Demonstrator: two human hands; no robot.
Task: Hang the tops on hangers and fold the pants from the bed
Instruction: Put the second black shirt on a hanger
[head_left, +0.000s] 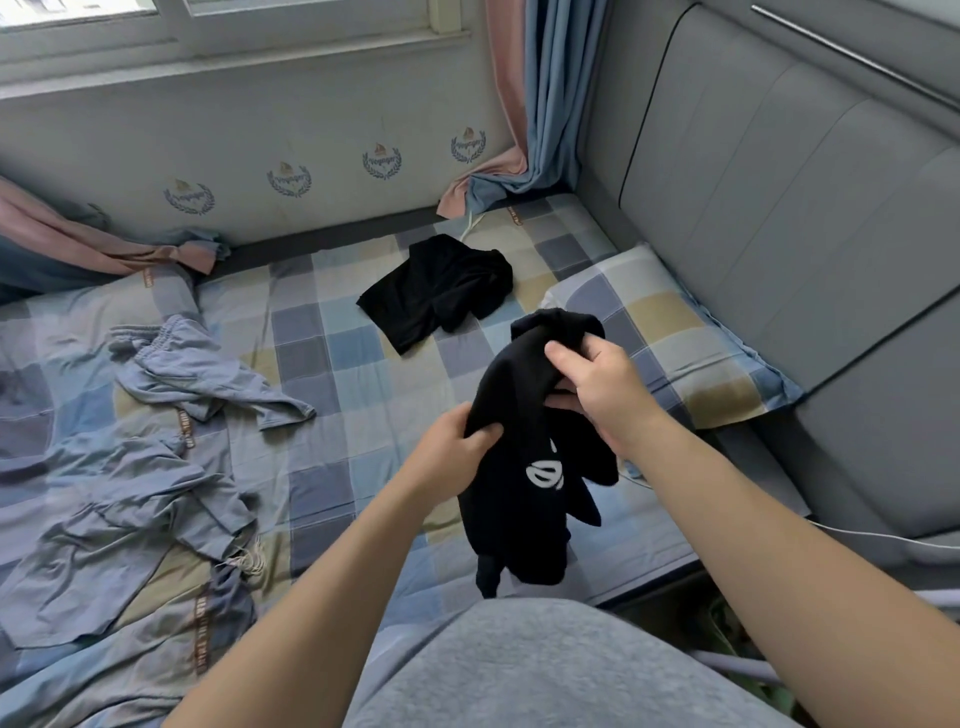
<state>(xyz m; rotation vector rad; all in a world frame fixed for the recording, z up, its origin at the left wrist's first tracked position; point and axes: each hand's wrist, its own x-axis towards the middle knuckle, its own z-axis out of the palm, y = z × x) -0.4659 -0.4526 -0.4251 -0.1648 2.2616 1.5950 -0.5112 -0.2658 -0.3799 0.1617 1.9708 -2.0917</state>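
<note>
Gripped black garment (519, 499) above bed (337, 364) with left hand (457, 447) low, right hand (597, 395) higher, both curled tight into cloth. Noted black shorts (436, 291) flat on bed beyond, crumpled blue clothes (171, 415) leftward.

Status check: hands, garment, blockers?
Left hand and right hand both grip black garment, bunched, lifted off bed. Second black piece and blue clothes lie on bed. No hanger in view.

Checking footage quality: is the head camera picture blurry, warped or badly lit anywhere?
Head view: soft even light, no glare; the wide lens bends the headboard and sill; the top in the left hand and right hand shows almost no fold detail.
</note>
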